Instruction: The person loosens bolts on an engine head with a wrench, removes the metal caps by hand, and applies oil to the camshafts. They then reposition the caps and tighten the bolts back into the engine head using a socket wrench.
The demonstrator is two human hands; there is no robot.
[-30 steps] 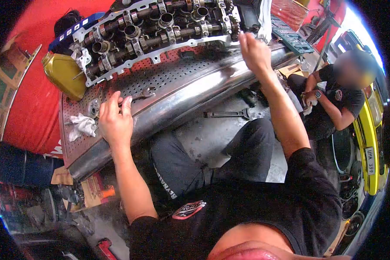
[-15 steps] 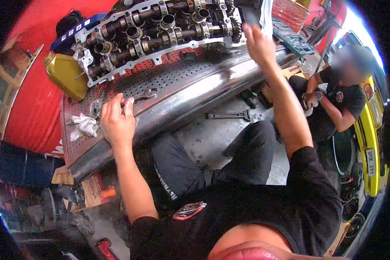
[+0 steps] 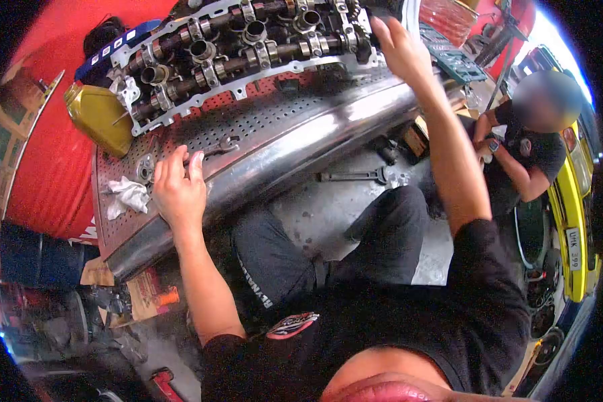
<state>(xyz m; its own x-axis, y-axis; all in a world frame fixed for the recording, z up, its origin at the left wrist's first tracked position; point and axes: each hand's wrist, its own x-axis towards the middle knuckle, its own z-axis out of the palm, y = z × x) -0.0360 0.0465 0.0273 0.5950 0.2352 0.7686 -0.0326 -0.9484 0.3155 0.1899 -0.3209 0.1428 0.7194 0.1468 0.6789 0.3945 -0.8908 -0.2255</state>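
A cylinder head [image 3: 238, 63] with its camshafts exposed lies across the perforated metal bench [image 3: 241, 117]. My right hand [image 3: 403, 57] is at its right end, fingers stretched out beside the timing sprocket [image 3: 363, 48]; no tool shows in it. My left hand [image 3: 181, 191] rests open at the bench's near edge, fingers lightly bent and apart. Just beyond its fingertips lies a wrench [image 3: 222, 145]. To its left are a small round metal part [image 3: 146, 167] and a crumpled white rag [image 3: 128, 196].
A gold oil bottle [image 3: 99, 119] leans by the cylinder head's left end. An open green tool case [image 3: 454, 61] sits at the back right. On the floor lies a long metal tool [image 3: 355, 176]. Another person [image 3: 526, 141] sits at the right, in front of a yellow car [image 3: 569, 221].
My right hand has shifted slightly along the cylinder head's right end, and the sprocket shows a little differently. My left hand stays at the bench edge. The view has moved slightly.
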